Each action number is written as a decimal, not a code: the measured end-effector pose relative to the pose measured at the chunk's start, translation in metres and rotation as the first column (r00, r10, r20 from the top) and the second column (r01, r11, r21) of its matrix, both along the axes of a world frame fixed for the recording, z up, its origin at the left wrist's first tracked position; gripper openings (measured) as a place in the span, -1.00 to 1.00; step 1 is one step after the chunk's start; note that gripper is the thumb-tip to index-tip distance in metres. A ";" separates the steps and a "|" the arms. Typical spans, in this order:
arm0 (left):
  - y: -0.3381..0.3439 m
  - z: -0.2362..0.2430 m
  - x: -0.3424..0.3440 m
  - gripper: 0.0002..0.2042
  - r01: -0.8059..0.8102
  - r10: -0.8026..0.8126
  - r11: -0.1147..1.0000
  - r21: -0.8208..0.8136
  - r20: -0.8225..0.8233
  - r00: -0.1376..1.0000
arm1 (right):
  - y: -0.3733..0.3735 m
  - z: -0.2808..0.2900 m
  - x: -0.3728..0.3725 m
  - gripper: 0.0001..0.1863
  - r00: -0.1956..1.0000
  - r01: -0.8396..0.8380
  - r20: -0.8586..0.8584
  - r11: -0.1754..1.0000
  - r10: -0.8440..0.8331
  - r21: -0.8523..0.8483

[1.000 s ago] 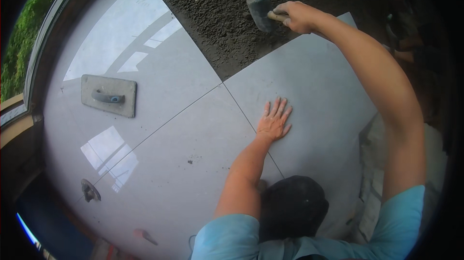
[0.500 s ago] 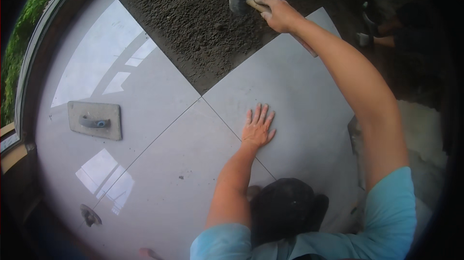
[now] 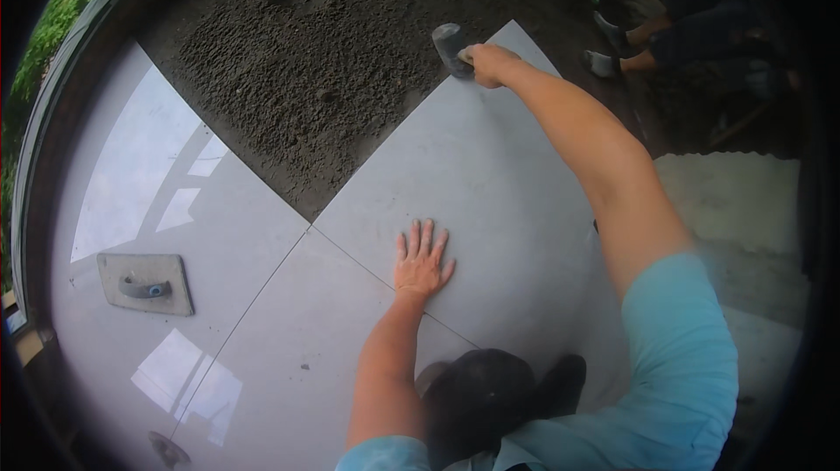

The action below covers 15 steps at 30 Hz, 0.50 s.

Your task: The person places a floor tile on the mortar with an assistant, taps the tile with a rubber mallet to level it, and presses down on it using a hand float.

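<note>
My left hand (image 3: 423, 259) lies flat, fingers spread, on a large pale grey tile (image 3: 516, 191) beside a narrow joint between tiles. My right hand (image 3: 493, 65) grips a dark rubber mallet (image 3: 448, 46) by its short handle; the mallet's head is over the tile's far upper edge, where dark, crumbly mortar (image 3: 289, 77) borders it. Whether the head touches the tile I cannot tell. A flat float (image 3: 118, 283) with an arched handle rests on the glossy tile (image 3: 201, 235) to my left.
A round metal object (image 3: 166, 451) lies at the lower left. A window frame (image 3: 57, 59) with greenery outside curves along the left. Another person's legs (image 3: 665, 38) are in the dim upper right, and a pale rough-edged slab or sheet (image 3: 722, 200) lies at the right.
The mallet, raised higher before, has come down toward the tile's far edge. The view has shifted, so the float and tiles sit lower and further left. My left hand stays flat on the tile.
</note>
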<state>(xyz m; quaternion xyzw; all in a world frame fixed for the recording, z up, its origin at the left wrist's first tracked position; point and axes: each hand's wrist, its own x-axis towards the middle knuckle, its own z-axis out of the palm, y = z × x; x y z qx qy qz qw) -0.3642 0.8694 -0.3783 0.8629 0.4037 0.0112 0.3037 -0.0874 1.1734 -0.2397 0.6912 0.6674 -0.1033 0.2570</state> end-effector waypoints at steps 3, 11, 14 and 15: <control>-0.002 -0.013 -0.032 -0.34 -0.034 0.034 0.999 0.000 -0.063 0.997 | 0.039 0.011 -0.053 -0.53 0.936 0.350 -0.002 0.928 -0.353 -0.125; 0.006 -0.005 -0.019 -0.37 -0.024 0.024 0.999 0.025 0.034 0.999 | 0.025 -0.012 -0.010 -0.56 0.971 0.218 -0.149 0.952 -0.188 0.216; 0.007 -0.004 -0.019 -0.37 -0.022 0.022 1.000 0.010 0.035 0.999 | 0.036 -0.007 -0.016 -0.56 0.950 0.264 -0.221 0.947 -0.222 0.184; 0.007 -0.003 -0.017 -0.37 -0.023 0.023 1.000 0.013 0.038 0.999 | 0.039 -0.009 -0.009 -0.57 0.968 0.133 -0.247 0.927 -0.046 0.352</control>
